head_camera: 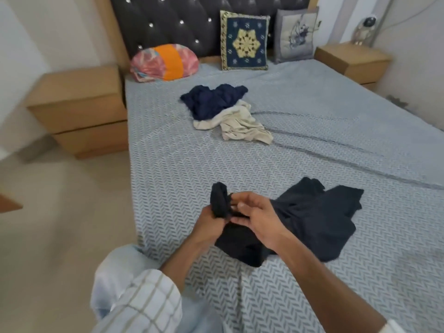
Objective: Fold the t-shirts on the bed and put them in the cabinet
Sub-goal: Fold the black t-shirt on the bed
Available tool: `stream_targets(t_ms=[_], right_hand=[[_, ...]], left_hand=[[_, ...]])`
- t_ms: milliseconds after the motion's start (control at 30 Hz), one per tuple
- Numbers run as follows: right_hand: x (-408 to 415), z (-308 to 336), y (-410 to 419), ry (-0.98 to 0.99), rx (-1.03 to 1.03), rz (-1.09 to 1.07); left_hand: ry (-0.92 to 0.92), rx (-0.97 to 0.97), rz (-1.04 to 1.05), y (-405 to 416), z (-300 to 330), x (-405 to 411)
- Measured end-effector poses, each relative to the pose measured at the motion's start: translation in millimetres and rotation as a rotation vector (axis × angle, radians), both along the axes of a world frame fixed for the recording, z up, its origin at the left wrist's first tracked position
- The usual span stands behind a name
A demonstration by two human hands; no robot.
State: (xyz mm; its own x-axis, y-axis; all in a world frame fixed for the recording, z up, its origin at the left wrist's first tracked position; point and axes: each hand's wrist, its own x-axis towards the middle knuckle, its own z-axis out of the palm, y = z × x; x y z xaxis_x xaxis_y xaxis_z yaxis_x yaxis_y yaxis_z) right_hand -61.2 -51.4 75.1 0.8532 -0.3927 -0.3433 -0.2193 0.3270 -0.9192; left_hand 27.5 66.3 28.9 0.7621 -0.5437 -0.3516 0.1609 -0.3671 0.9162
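a: item one, relative to the bed (312, 145)?
b: black t-shirt (310, 222), listed at the near end of the bed, crumpled, mostly flat on the patterned cover. one bunched end is lifted off the cover at its left.

a: hands?
b: left hand (211, 227) is closed around the lifted bunch from below. right hand (259, 217) is laid over the shirt just beside it, fingers curled, fabric pinched between thumb and fingers. both are recorded as gripping the same garment, touching each other.

a: item two?
b: navy t-shirt (211, 102), heaped mid-bed, well apart from the black one. partly laid over a cream t-shirt (242, 126), also crumpled.

a: head of the bed?
b: pink and orange pillow (165, 62), blue and gold cushion (245, 42), grey cushion (295, 34), all set against the tufted headboard (173, 22).

a: beside the bed?
b: one wooden nightstand (79, 109) noted at its left, another nightstand (353, 61) at its right.
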Motion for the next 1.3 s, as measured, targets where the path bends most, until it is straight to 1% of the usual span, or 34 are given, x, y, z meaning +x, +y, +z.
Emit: stream_targets(t_ms=[67, 100, 167, 200, 267, 300, 367, 400, 467, 533, 567, 633, 733, 833, 900, 933, 1000, 1100, 1133, 1167, 1200, 1233, 1300], right_hand=[[8, -3, -2, 0.015, -0.490, 0.074], [9, -4, -2, 0.008, -0.690, 0.106], [5, -6, -1, -0.047, -0.900, 0.158], [0, -8, 1, -0.075, -0.961, 0.205], [1, -9, 5, -0.045, -1.051, 0.277], [5, -7, 7, 0.001, -1.053, 0.267], [15, -1, 12, 0.082, -0.979, 0.106], [21, 7, 15, 0.111, -0.872, -0.012], [36, 20, 21, 0.131, -0.545, -0.200], [49, 32, 26, 0.117, -0.222, -0.327], [56, 38, 28, 0.092, -0.082, -0.373], [65, 49, 32, 0.061, 0.106, -0.447], [70, 59, 38, 0.065, 0.215, -0.518], [68, 62, 45, 0.016, 0.219, -0.484], [63, 61, 44, -0.009, 0.139, -0.429], [60, 63, 43, -0.004, 0.062, -0.376], [54, 63, 33, 0.070, -0.191, -0.232], [49, 63, 14, 0.231, -0.650, -0.056], [46, 62, 8, 0.253, -0.750, -0.030], [44, 60, 0, 0.229, -0.792, -0.035], [40, 59, -7, 0.166, -0.777, -0.039], [36, 58, -14, 0.068, -0.707, -0.030], [30, 56, -25, -0.129, -0.467, 0.074]], left_hand=[[0.129, -0.088, 0.137, 5, 16, 17], [0.180, -0.119, 0.195, 5, 24, 27], [0.267, -0.174, 0.307, 4, 45, 42], [0.311, -0.198, 0.350, 4, 54, 47], [0.416, -0.277, 0.366, 5, 76, 59], [0.478, -0.330, 0.335, 6, 86, 62], [0.553, -0.394, 0.201, 10, 102, 60], [0.526, -0.396, 0.117, 11, 106, 59], [0.377, -0.343, -0.020, 15, 101, 57], [0.252, -0.322, -0.171, 24, 92, 55], [0.235, -0.339, -0.231, 29, 89, 55], [0.230, -0.362, -0.270, 39, 84, 54], [0.096, -0.235, -0.278, 48, 78, 58], [-0.004, -0.101, -0.284, 51, 69, 58], [-0.042, -0.094, -0.255, 52, 67, 53], [-0.062, -0.097, -0.236, 53, 68, 51], [-0.067, -0.120, -0.219, 54, 71, 46], [-0.038, -0.174, -0.204, 56, 81, 46], [-0.051, -0.169, -0.200, 57, 85, 49], [-0.062, -0.162, -0.203, 57, 90, 53], [-0.060, -0.152, -0.219, 58, 95, 57], [-0.039, -0.148, -0.243, 57, 102, 60], [0.017, -0.143, -0.284, 55, 113, 66]])
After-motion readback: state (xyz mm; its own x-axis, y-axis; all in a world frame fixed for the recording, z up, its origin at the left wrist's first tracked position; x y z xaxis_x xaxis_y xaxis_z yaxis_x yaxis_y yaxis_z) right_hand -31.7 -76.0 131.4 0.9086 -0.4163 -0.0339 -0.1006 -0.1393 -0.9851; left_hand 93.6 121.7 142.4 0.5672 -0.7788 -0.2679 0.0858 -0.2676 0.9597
